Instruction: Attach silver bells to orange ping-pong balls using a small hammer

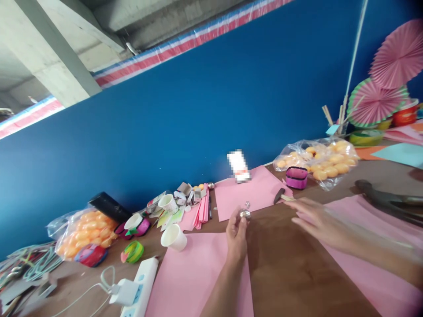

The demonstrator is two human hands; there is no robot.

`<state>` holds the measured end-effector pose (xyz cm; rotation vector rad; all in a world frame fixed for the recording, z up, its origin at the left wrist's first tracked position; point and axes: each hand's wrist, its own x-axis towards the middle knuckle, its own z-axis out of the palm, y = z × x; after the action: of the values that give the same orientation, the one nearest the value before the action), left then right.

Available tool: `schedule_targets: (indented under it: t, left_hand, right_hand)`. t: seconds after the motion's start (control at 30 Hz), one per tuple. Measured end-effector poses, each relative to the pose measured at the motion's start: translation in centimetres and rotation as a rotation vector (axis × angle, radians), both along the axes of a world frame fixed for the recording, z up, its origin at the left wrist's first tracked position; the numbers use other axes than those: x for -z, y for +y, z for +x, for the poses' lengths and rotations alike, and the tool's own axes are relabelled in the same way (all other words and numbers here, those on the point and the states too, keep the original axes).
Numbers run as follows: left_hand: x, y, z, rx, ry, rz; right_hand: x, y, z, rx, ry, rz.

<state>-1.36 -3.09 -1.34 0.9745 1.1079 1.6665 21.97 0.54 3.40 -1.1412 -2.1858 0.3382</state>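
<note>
The silvery ball point(245, 214) is pinched at the tips of my left hand point(238, 235), thumb on the near side and fingers curled beneath, held up over the brown tabletop point(287, 273). It looks like polished metal, so I judge it hard and smooth, a little heavy for its size and apt to roll if I let it slip. It shouldn't dent easily; the best hold is around its widest part, thumb against fingertips.

Just beyond it sits a smaller silvery piece point(247, 204), too small to make out, and easy to knock.

My right hand point(312, 215) reaches forward with its fingers stretched out and the thumb well away from them. The small hammer point(279, 196) lies with its dark head just past my fingertips; I can't tell whether they touch its pale handle.

Behind the ball, a pink sheet point(231, 204) lies by the blue wall point(198, 110), with a blurred-out white upright thing point(239, 166) at its back. Left of my wrist, a white paper cup point(174, 237) stands at the edge of another pink sheet point(198, 277), and would be in the way of a sideways sweep. Past that lies a power strip point(145, 277). To the right, a purple band point(296, 177) stands beyond the hammer, before a clear bag of orange balls point(333, 165); a large dark tool point(386, 202) crowds my right forearm's side.
</note>
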Motion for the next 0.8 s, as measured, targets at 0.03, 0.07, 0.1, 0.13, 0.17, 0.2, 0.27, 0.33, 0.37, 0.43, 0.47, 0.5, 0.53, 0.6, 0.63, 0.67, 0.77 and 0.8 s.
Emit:
schedule_targets:
  t: [0.03,0.07,0.1,0.13,0.17,0.2,0.27,0.33,0.37,0.43,0.47,0.5,0.53,0.6,0.63,0.67,0.77,0.8]
  left_hand:
    - [0.0,0.0,0.0,0.005,-0.031,-0.004]
    - [-0.1,0.0,0.0,0.008,-0.059,-0.006]
    - [-0.1,-0.1,0.0,0.006,-0.082,-0.006]
    - [-0.2,-0.1,0.1,0.010,-0.101,-0.004]
    - [-0.3,-0.2,0.1,0.021,-0.117,-0.003]
    - [-0.4,-0.3,0.1,0.036,-0.136,-0.003]
    - [-0.5,-0.4,0.1,0.064,-0.177,-0.004]
    - [-0.5,-0.4,0.0,0.069,-0.204,-0.006]
    - [-0.4,-0.3,0.0,0.064,-0.208,-0.010]
    - [-0.3,-0.3,0.0,0.071,-0.198,-0.029]
    - [-0.3,-0.3,0.0,0.081,-0.189,-0.040]
    - [-0.3,-0.4,0.1,0.090,-0.178,-0.048]
    - [-0.4,-0.4,0.1,0.094,-0.164,-0.056]
    - [-0.6,-0.5,0.2,0.089,-0.126,-0.069]
    - [-0.8,-0.6,0.3,0.082,-0.107,-0.077]
    - [-0.9,-0.6,0.3,0.078,-0.093,-0.084]
    - [-1.1,-0.7,0.3,0.068,-0.068,-0.108]
    - [-1.2,-0.7,0.3,0.064,-0.059,-0.116]
  right_hand:
    - [-0.4,-0.1,-1.6,-0.081,-0.008,-0.035]
    - [-0.7,-0.2,-3.1,-0.131,0.016,-0.064]
    - [-0.8,-0.1,-4.6,-0.159,0.069,-0.090]
    - [-0.8,0.0,-6.1,-0.196,0.111,-0.118]
    - [-0.7,0.3,-7.3,-0.231,0.150,-0.145]
    - [-0.5,0.5,-8.3,-0.266,0.202,-0.172]
    - [0.1,1.0,-9.7,-0.319,0.290,-0.217]
    - [0.6,1.2,-10.3,-0.338,0.350,-0.246]
    - [0.9,1.2,-10.3,-0.334,0.370,-0.256]
    - [1.2,1.1,-10.0,-0.308,0.404,-0.279]
    - [1.3,0.9,-9.9,-0.297,0.419,-0.296]
    - [1.3,0.8,-9.7,-0.292,0.431,-0.313]
    - [1.3,0.7,-9.6,-0.293,0.441,-0.329]
    - [1.3,0.4,-9.6,-0.307,0.458,-0.348]
    - [1.3,0.4,-9.6,-0.310,0.464,-0.349]
    - [1.4,0.3,-9.7,-0.306,0.468,-0.345]
    - [2.0,0.2,-10.0,-0.269,0.471,-0.321]
    - [2.2,0.2,-10.0,-0.260,0.473,-0.313]
